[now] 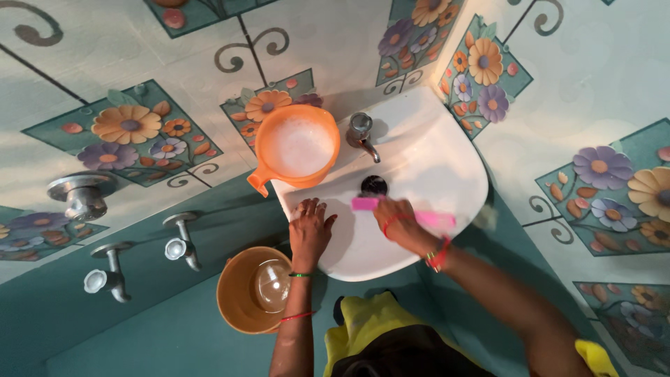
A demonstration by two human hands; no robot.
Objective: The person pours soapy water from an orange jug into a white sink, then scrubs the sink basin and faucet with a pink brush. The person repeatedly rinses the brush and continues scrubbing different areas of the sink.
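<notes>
A white wash basin [447, 174] is fixed in a tiled corner, with a dark drain hole [373, 185] and a metal tap [361, 134] at its back. My right hand [396, 222] is shut on a pink brush [405, 209] that lies across the bowl just below the drain. My left hand [309, 227] rests flat with fingers spread on the basin's left rim. An orange mug [296, 146] full of white foamy water stands on the basin's back left corner.
An orange bucket [237, 290] with some water stands on the green floor below the basin's left side. Metal taps [180, 241] [105, 272] and a valve [82, 195] stick out of the flower-patterned wall at left. My yellow clothing [370, 321] is below the basin.
</notes>
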